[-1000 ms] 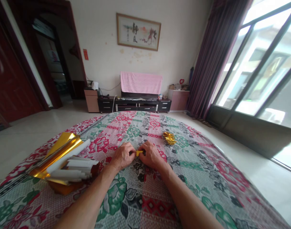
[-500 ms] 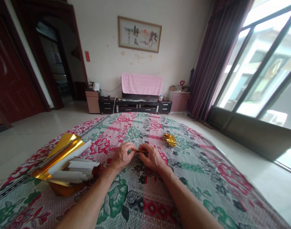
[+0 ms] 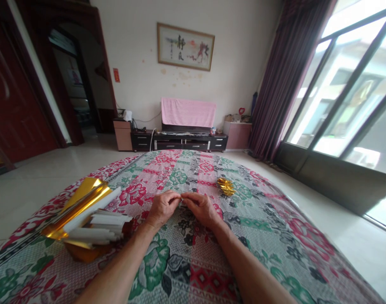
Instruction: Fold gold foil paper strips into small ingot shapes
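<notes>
My left hand (image 3: pixel 163 207) is closed in a pinch above the flowered cloth. Facing it, my right hand (image 3: pixel 200 207) pinches too, and the fingertips of both meet. Between them is a small folded piece of gold foil paper, now almost wholly hidden by the fingers. Beyond my right hand lies a small heap of folded gold foil pieces (image 3: pixel 226 186). To the left of my left hand is a stack of gold foil sheets (image 3: pixel 88 200), with rolled or folded white-backed paper strips (image 3: pixel 94 232) in front, by a gold-coloured holder.
A patterned tablecloth (image 3: pixel 259 253) in red, green and grey covers the round table. Past its far edge stand a low black cabinet (image 3: pixel 186 143) and a screen-like thing under a pink cloth (image 3: pixel 188 112). Windows and a purple curtain (image 3: pixel 276 84) are on the right.
My fingertips have come together, so the thin golden-brown strip that showed between them is mostly covered. My right fingers have straightened somewhat. The foil heap and stack have not moved.
</notes>
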`<state>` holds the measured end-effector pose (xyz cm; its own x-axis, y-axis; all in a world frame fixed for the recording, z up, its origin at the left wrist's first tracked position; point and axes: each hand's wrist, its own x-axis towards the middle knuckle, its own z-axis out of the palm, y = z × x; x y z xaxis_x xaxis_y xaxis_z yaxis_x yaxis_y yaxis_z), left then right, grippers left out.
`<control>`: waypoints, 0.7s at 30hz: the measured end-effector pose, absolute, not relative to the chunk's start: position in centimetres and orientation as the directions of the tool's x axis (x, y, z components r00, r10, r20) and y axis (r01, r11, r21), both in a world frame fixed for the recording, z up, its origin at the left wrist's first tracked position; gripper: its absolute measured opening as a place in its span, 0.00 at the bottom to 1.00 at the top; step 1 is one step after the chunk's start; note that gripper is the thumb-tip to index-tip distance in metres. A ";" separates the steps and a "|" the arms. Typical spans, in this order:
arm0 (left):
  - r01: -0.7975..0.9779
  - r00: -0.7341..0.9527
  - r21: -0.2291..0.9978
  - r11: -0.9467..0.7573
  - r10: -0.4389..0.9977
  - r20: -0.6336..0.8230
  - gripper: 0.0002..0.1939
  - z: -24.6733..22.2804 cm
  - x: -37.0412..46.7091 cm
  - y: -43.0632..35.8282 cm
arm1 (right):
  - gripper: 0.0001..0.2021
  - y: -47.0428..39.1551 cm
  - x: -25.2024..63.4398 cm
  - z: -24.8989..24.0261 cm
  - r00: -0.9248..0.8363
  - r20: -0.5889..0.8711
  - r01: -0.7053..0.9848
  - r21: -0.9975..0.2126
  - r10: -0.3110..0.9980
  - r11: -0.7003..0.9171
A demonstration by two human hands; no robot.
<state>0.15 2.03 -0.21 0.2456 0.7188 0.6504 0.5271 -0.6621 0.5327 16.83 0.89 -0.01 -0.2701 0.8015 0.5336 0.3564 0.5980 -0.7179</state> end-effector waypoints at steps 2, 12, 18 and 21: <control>0.526 0.242 0.536 -0.660 0.720 0.650 0.06 -0.2 0.2 2.0 | 0.12 1.0 16.8 -0.1 -0.273 0.538 0.333 -0.725 0.798 0.603; 0.275 0.120 0.885 -0.375 0.927 0.355 0.08 0.0 0.3 2.2 | 0.13 0.6 16.6 0.8 -0.244 0.396 0.306 -0.835 0.885 0.458; 0.067 0.086 0.957 -0.283 0.957 0.277 0.19 -0.3 0.6 2.7 | 0.11 0.7 15.9 0.9 -0.254 0.311 0.166 -0.919 0.916 0.358; 0.052 0.069 0.962 -0.266 0.962 0.262 0.14 -0.6 0.9 2.9 | 0.12 1.1 15.6 0.3 -0.206 0.294 0.103 -0.942 0.933 0.319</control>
<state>0.90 2.85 -0.63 0.0691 0.9625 0.2625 0.0523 -0.2663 0.9625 15.60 1.08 0.26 -0.2058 0.9334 0.2939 0.1031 0.3194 -0.9420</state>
